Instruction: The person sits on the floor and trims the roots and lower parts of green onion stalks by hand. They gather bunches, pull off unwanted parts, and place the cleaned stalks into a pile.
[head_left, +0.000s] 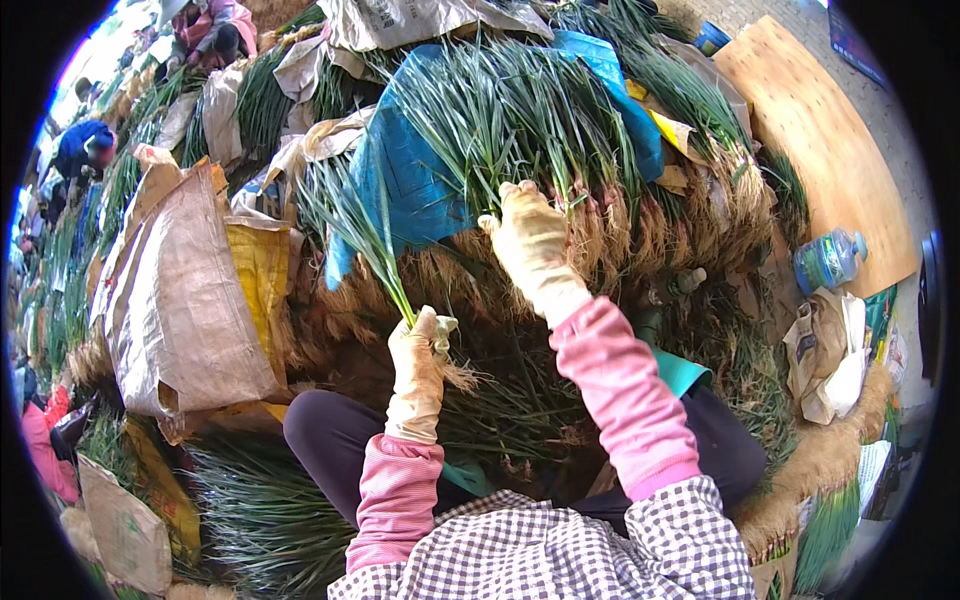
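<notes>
My left hand (420, 352), in a cream work glove, is closed around a small bunch of green-leaved allium plants (382, 259); their leaves point up and left, and pale roots hang out below the fist. My right hand (529, 236), gloved too, reaches to the left edge of a large pile of the same plants (517, 112) with reddish stem bases and tan roots. Its fingertips touch the pile's stems; whether they grip any is hidden. Under the pile lies a blue plastic sheet (420, 165). More loose plants (517, 412) lie between my knees.
Woven sacks (187, 300) stand at the left, by more leafy bundles (262, 502). At the right are a wooden board (825, 142), a large plastic bottle (825, 259) and crumpled bags (825, 352). Other people (82, 150) sit among bundles at the far left.
</notes>
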